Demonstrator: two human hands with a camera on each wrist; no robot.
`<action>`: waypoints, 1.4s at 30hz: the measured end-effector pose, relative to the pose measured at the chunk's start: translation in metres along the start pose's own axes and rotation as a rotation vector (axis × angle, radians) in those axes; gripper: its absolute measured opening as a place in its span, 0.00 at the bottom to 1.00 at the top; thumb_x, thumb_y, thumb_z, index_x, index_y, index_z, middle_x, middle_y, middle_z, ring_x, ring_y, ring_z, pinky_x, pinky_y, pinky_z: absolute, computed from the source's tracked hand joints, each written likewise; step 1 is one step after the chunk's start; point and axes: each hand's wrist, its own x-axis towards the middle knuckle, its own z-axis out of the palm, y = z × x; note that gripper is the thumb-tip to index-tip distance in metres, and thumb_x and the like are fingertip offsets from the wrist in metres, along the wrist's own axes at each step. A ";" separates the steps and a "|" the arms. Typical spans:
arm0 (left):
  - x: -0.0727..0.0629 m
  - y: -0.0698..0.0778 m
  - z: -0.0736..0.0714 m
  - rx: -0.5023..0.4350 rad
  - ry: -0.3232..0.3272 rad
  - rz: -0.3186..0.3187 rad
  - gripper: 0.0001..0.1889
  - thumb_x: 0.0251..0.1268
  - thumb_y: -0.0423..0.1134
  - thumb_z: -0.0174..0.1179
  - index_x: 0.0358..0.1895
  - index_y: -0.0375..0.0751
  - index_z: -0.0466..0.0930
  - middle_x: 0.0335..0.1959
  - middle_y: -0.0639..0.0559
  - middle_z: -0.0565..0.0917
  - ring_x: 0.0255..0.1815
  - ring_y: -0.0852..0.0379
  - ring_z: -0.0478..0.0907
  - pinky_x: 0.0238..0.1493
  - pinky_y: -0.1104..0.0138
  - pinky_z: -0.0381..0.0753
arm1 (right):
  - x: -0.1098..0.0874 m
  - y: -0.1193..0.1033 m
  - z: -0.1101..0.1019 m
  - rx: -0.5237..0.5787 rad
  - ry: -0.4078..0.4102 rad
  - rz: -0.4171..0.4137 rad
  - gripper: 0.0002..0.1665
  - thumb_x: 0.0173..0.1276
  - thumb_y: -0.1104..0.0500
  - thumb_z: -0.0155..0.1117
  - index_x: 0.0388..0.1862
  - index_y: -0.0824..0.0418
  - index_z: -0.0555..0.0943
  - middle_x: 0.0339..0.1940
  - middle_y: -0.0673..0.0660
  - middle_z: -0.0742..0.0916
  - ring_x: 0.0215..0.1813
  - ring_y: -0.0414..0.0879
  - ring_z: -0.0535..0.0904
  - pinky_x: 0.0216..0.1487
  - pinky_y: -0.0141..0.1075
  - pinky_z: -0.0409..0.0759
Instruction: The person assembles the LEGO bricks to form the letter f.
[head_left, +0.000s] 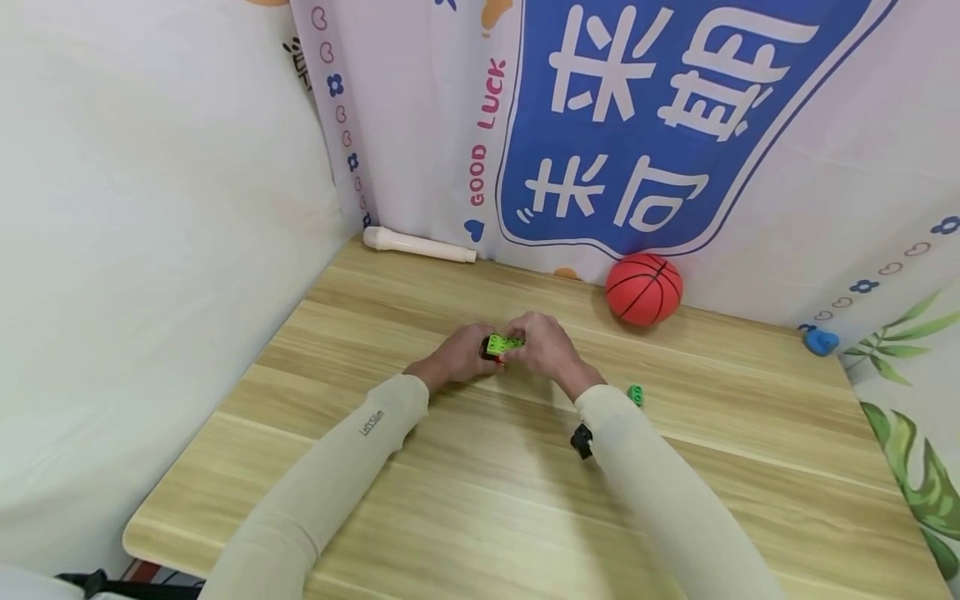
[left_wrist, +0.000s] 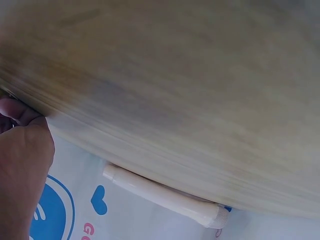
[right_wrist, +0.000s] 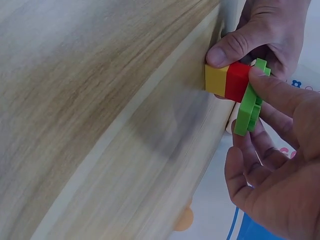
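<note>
Left of the ball (head_left: 643, 290) and nearer you, your left hand (head_left: 461, 354) grips the yellow brick (right_wrist: 215, 79) and red brick (right_wrist: 237, 82), apparently bracing them while your right hand (head_left: 547, 346) pinches the green brick (right_wrist: 248, 107) between bent fingers, against the red. Most left fingers are hidden; a black thing (head_left: 581, 442) is hard to identify.

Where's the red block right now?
Upper right in the right wrist view: the red block sits between the yellow block, pinched by the left hand, and the light-green piece, held in the right hand.
</note>
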 end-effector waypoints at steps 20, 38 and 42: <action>-0.002 -0.002 -0.003 -0.049 -0.029 0.011 0.20 0.69 0.43 0.76 0.57 0.37 0.82 0.51 0.44 0.86 0.49 0.53 0.81 0.54 0.61 0.82 | -0.003 -0.003 0.000 0.004 0.009 0.005 0.15 0.65 0.60 0.82 0.50 0.59 0.92 0.49 0.58 0.90 0.52 0.51 0.84 0.56 0.46 0.84; -0.016 -0.004 -0.017 -0.189 0.069 0.073 0.16 0.71 0.37 0.73 0.56 0.39 0.83 0.46 0.45 0.88 0.43 0.55 0.83 0.47 0.65 0.84 | -0.002 -0.005 0.003 -0.017 0.025 -0.010 0.16 0.63 0.61 0.83 0.50 0.59 0.93 0.48 0.57 0.93 0.51 0.52 0.86 0.56 0.47 0.85; -0.014 -0.006 -0.017 -0.190 0.082 0.074 0.13 0.70 0.37 0.74 0.53 0.40 0.85 0.44 0.47 0.89 0.44 0.56 0.85 0.49 0.64 0.86 | -0.003 -0.004 0.004 -0.027 0.037 -0.013 0.16 0.64 0.61 0.83 0.50 0.60 0.92 0.50 0.58 0.93 0.52 0.53 0.87 0.57 0.48 0.85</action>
